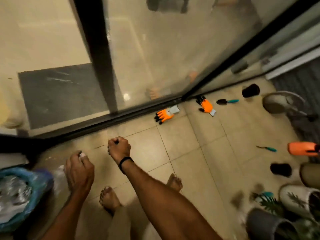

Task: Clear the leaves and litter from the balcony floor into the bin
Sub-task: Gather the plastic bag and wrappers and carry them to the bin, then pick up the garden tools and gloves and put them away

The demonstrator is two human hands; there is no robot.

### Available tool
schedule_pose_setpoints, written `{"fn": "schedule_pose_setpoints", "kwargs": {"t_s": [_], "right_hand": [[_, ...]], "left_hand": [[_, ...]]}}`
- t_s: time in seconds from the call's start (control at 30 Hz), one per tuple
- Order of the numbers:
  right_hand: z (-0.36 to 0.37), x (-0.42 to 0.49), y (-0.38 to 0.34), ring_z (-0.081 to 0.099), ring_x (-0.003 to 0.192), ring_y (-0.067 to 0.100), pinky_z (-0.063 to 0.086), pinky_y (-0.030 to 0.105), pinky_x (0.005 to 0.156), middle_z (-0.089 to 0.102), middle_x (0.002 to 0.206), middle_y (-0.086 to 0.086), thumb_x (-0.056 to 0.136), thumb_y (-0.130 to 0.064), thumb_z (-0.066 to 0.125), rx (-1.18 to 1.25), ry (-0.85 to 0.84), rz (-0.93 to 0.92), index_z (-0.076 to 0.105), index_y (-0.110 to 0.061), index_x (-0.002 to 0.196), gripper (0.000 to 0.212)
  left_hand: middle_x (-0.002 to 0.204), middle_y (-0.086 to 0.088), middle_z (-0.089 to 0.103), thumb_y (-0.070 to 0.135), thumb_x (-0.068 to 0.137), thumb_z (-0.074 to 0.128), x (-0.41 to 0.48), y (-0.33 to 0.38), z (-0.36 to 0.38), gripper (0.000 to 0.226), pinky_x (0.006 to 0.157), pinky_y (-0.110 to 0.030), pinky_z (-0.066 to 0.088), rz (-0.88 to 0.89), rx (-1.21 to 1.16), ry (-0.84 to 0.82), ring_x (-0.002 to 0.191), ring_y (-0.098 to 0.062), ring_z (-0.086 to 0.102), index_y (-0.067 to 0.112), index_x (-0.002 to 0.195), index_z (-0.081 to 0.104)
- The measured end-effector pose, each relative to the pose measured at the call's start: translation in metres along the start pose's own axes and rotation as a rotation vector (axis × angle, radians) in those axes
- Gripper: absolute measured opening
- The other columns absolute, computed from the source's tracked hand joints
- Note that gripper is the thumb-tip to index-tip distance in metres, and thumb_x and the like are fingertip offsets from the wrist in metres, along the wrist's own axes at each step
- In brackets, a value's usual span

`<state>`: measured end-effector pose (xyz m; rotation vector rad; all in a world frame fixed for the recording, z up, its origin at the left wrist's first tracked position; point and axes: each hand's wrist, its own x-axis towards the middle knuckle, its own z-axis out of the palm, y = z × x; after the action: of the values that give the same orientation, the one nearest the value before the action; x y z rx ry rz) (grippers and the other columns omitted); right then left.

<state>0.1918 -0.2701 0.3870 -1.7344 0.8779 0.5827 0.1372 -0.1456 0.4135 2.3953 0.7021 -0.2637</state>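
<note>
In the head view, a tiled balcony floor [204, 153] is seen from above, bounded along its far edge by the dark track of a sliding glass door [155, 49]. Two orange gloves are laid close to that track: one glove [165, 115] with its black fingertips turned toward the left, the other glove [206, 105] with its fingertips turned toward the door track. A small trowel [226, 101] with a teal handle lies just beyond the second glove, its long axis roughly parallel to the track, and a second teal-handled tool [267, 149] lies near the floor's right edge beside an orange container [302, 148]. Pots and a green plant [270, 203] are crowded along the right edge and near-right corner, and dark patches of soil [280, 169] are scattered among them. The bin [22, 196], lined with a blue bag, is set at the floor's left edge. The left hand [78, 172] is held just beside the bin's rim, its fingers pinched together on a small pale scrap [82, 155] whose shape cannot be made out. The right hand [119, 148] is closed into a fist near the door track, and something small and dark shows at the knuckles; what it is cannot be told. Bare feet [109, 198] are planted on the tiles below the arms.
</note>
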Motion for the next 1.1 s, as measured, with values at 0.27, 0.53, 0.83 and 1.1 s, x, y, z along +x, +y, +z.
{"fn": "schedule_pose_setpoints", "kwargs": {"t_s": [0.27, 0.53, 0.83, 1.1], "right_hand": [[-0.204, 0.076, 0.092, 0.071, 0.082, 0.030, 0.060, 0.047, 0.076, 0.073, 0.078, 0.001, 0.074, -0.047, 0.054, 0.202, 0.206, 0.181, 0.060, -0.029, 0.065, 0.021], [-0.406, 0.082, 0.155, 0.070, 0.078, 0.025, 0.059, 0.041, 0.075, 0.072, 0.076, 0.002, 0.080, -0.040, 0.055, 0.359, 0.352, 0.293, 0.062, -0.019, 0.070, 0.024], [-0.630, 0.065, 0.181, 0.068, 0.082, 0.023, 0.053, 0.029, 0.072, 0.070, 0.078, 0.002, 0.089, -0.030, 0.052, 0.578, 0.553, 0.409, 0.054, -0.022, 0.065, 0.025], [-0.818, 0.102, 0.201, 0.070, 0.070, 0.019, 0.059, 0.035, 0.068, 0.071, 0.067, -0.001, 0.088, -0.032, 0.058, 0.830, 0.737, 0.502, 0.065, -0.018, 0.070, 0.023]], "left_hand": [[0.122, -0.026, 0.060, 0.043, 0.101, 0.033, -0.050, 0.118, 0.125, 0.055, 0.096, -0.058, 0.048, 0.302, 0.115, -0.192, 0.111, -0.043, 0.056, 0.003, 0.134, 0.051], [0.116, -0.027, 0.063, 0.025, 0.103, 0.049, -0.145, 0.259, 0.242, 0.037, 0.093, -0.053, 0.047, 0.448, 0.268, -0.316, 0.109, -0.044, 0.057, 0.000, 0.129, 0.055], [0.100, -0.027, 0.067, 0.011, 0.092, 0.065, -0.255, 0.458, 0.363, 0.027, 0.087, -0.054, 0.051, 0.592, 0.252, -0.415, 0.097, -0.046, 0.063, -0.001, 0.116, 0.065], [0.094, -0.022, 0.069, 0.018, 0.095, 0.061, -0.318, 0.627, 0.500, 0.026, 0.082, -0.049, 0.053, 0.786, 0.354, -0.608, 0.093, -0.043, 0.066, 0.002, 0.115, 0.065]]}}
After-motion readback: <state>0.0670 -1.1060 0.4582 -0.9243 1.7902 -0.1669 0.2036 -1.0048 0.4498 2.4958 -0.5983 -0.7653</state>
